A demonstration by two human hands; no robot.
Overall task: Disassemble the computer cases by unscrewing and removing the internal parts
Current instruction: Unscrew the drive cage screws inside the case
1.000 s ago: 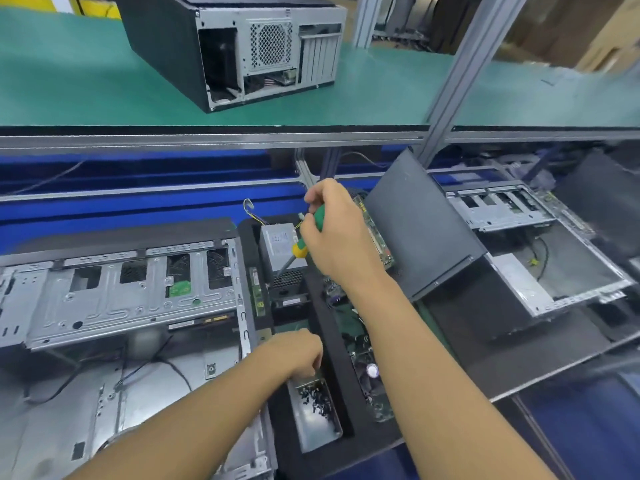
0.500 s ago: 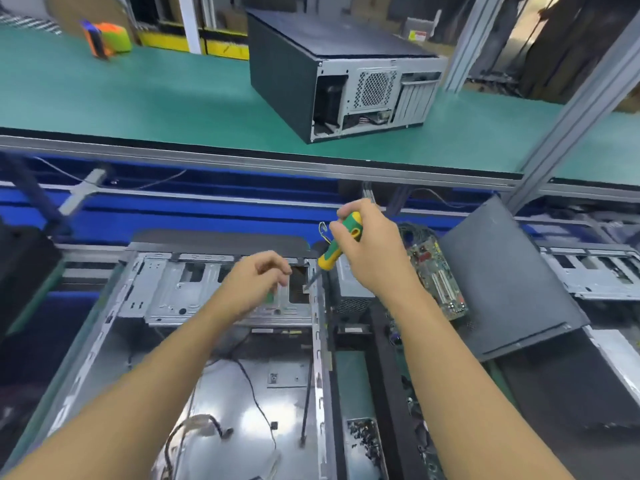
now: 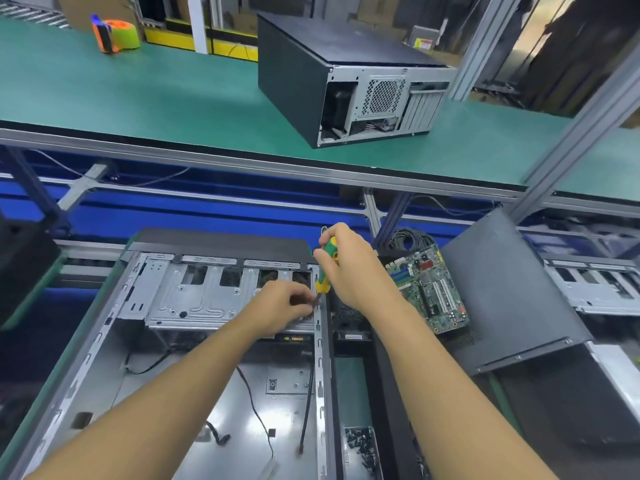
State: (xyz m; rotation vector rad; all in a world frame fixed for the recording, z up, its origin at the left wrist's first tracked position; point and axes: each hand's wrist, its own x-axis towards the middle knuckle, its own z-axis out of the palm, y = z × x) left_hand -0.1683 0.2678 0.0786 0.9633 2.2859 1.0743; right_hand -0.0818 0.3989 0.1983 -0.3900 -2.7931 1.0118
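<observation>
While we look down into the open computer case (image 3: 166, 358), which lies on its side at the near edge of the lower workbench (image 3: 349, 386), our right hand (image 3: 349, 271) grips the green-and-yellow handle of the screwdriver (image 3: 327, 268) with its fingers wrapped round it. The tool stands nearly upright over the case's far right corner. Its shaft points down at the right end of the metal drive cage (image 3: 194, 299), which spans the far end of the case.

Our left hand (image 3: 280, 306) sits against that end of the cage, its fingers curled together at the lower end of the shaft. We cannot tell whether they pinch the shaft, a screw or nothing.

Loose black cables (image 3: 256, 414) trail across the case floor. Just right of the case, a screw tray (image 3: 362, 452) sits at the bench's near edge. Farther right, a green motherboard (image 3: 429, 292) lies tilted beside a dark side panel (image 3: 509, 289).

On the green upper shelf (image 3: 138, 98) a second computer case (image 3: 346, 81) shows us its rear face, and an orange-and-green tape dispenser (image 3: 116, 32) stands near the shelf's far left corner.
</observation>
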